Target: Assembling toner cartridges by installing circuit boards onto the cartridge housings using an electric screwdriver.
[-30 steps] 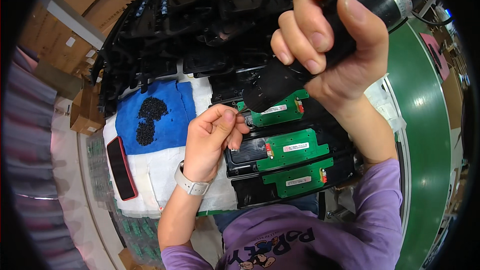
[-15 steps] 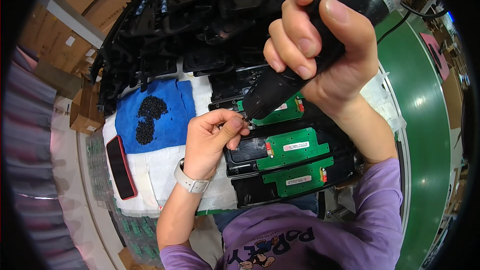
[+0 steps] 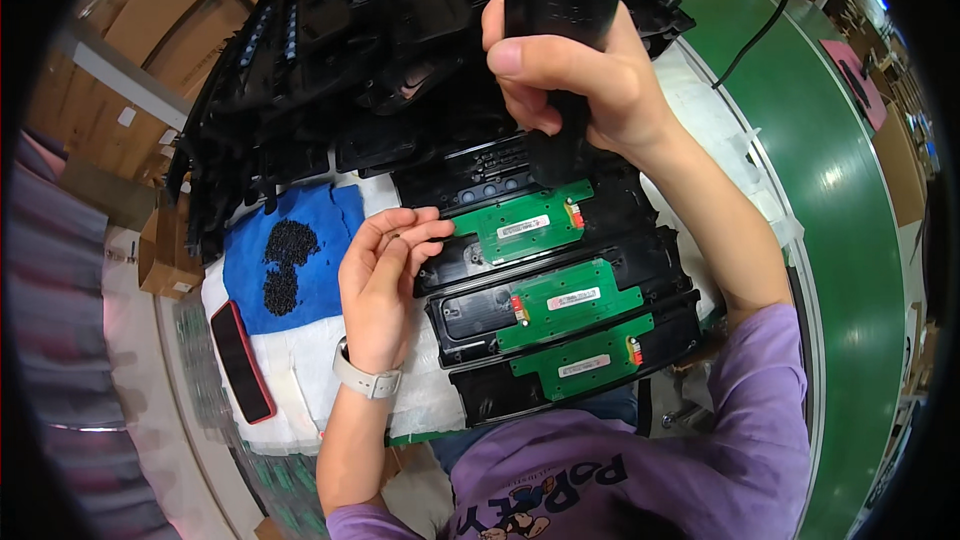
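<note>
Black tool [image 3: 560, 10] partly hides piled dark parts [image 3: 380, 35], blue cloth [image 3: 245, 275] lying left.

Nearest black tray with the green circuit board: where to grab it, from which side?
Probably the two short ends of the black tray, from left and right together: it's long, both ends are bare, the green circuit board covers its middle, and the next tray crowds its far long edge.

Setting: electronics assembly workshop. Evidence: flat green circuit boards [image 3: 597, 283] seated in long black plastic housings [image 3: 470, 318], dark plastic mouldings [image 3: 340, 70] heaped behind, tiny black parts [image 3: 290, 240] piled on blue cloth [image 3: 335, 275]. Long green surface [image 3: 830, 170] at right; brown cardboard boxes [image 3: 165, 250] at left.
</note>
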The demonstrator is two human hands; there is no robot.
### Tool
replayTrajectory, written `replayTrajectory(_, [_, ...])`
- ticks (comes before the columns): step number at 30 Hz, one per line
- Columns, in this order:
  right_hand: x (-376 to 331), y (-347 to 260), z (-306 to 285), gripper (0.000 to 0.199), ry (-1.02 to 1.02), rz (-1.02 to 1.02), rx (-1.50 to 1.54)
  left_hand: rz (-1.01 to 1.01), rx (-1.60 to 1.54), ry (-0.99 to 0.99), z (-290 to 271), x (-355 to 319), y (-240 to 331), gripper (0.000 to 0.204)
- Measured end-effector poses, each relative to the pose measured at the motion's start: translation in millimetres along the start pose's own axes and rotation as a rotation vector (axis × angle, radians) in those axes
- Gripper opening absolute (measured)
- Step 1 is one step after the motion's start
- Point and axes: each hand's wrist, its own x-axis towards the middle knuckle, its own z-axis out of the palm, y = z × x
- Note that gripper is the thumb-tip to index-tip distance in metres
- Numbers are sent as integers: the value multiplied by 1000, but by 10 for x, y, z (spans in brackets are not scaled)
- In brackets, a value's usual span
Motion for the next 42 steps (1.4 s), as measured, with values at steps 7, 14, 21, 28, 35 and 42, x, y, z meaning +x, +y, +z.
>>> replayTrajectory(7, [18,76,-53,14,0,15,-24,-37,65,13,-11,16,-1,21])
replayTrajectory(14, [21,129,-19,16,-35,42,-77,-81,57,-36,-49,37,47,25])
replayTrajectory(21, [18,156,-11,17,-68,21,-85,-127,16,-63,-45,80,65,20])
replayTrajectory(28, [-52,76,67,17,-75,3,-54,-71,60,87,68,4,52,13])
replayTrajectory(35, [-176,-166,171,20,-87,-192,404,-71,64,-119,108,-104,7,18])
replayTrajectory(42, [-250,-197,224,16,-42,-179,402,-102,56,-96,106,-113,-14,11])
